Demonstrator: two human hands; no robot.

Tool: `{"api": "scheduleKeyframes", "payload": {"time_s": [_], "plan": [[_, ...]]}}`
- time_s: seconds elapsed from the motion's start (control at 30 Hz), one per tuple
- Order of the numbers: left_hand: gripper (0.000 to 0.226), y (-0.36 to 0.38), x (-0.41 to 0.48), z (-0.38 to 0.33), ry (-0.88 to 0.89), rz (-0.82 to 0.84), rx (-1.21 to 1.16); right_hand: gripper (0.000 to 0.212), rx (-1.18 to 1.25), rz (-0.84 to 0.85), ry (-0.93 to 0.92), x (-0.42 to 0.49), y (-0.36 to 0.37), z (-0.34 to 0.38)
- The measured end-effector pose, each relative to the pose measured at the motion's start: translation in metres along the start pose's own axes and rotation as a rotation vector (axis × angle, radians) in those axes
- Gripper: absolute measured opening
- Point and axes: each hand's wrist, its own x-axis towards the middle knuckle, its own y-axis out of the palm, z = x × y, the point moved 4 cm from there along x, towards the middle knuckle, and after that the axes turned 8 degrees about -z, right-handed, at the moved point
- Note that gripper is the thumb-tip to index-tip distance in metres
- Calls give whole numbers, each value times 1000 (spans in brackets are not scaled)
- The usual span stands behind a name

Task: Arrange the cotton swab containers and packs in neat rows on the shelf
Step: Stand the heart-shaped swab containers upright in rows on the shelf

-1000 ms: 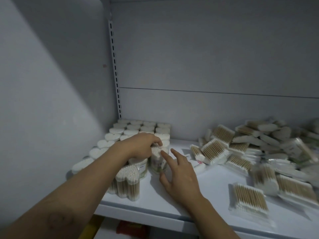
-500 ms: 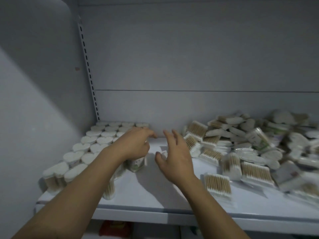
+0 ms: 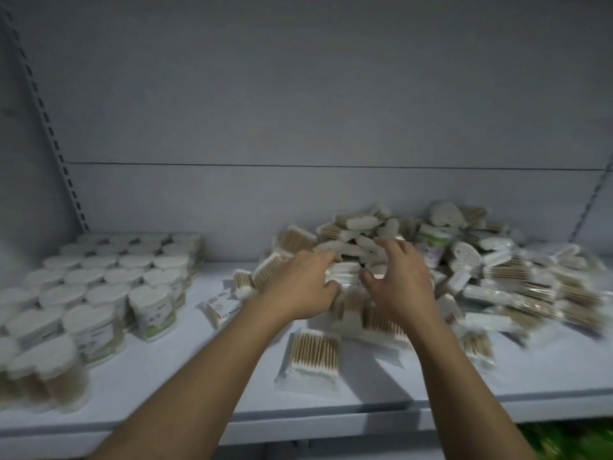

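We are at the picking-up step: our left hand (image 3: 298,287) and right hand (image 3: 401,280) hover over the near edge of the loose pile of packs (image 3: 481,270) on the shelf (image 3: 199,376), fingers (image 3: 394,249) spread, clamped on nothing. Left of the pile, containers (image 3: 109,287) stand in rows. Next, we judge, comes closing on one pack and lifting it clear of the pile.

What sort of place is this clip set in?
Probably a shop or stockroom: a shelf with slotted wall rails, neat rows of identical cotton swab containers, and a big loose heap of swab packs.
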Motion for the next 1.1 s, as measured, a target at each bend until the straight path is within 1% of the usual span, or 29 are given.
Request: {"api": "scheduleKeyframes", "payload": {"time_s": [0.1,0.2,0.33,0.43,0.57,0.67,0.73,0.8,0.9,0.93,1.03,1.1], "plan": [[48,18,18,-23,-7,-21,-58,55,-11,-26,54,11,-18,-34],[53,37,40,-38,-42,4,-138,54,-43,-10,46,22,-25,-56],[65,62,64,-46,-173,63,-242,54,-146,107,5,33,-16,-70],[66,77,73,-48,-259,87,-308,53,-209,215,-11,43,-9,-75],[64,88,76,-45,-324,77,-397,37,-237,241,-32,58,-1,-81],[64,88,76,-45,-356,45,-493,30,-192,229,-19,62,5,-85],[62,83,75,-47,-364,-17,-571,26,-112,191,-14,65,1,-85],[60,72,72,-46,-357,-119,-645,23,98,182,16,72,-7,-83],[60,46,60,-38,-347,-260,-698,22,557,295,54,78,-16,-64],[60,36,53,-35,-352,-285,-727,20,641,336,39,76,-17,-54],[57,14,28,-18,-406,-339,-798,21,788,431,-43,59,-10,-16],[52,-1,5,-3,-449,-399,-820,24,878,471,-45,44,3,10]]}}
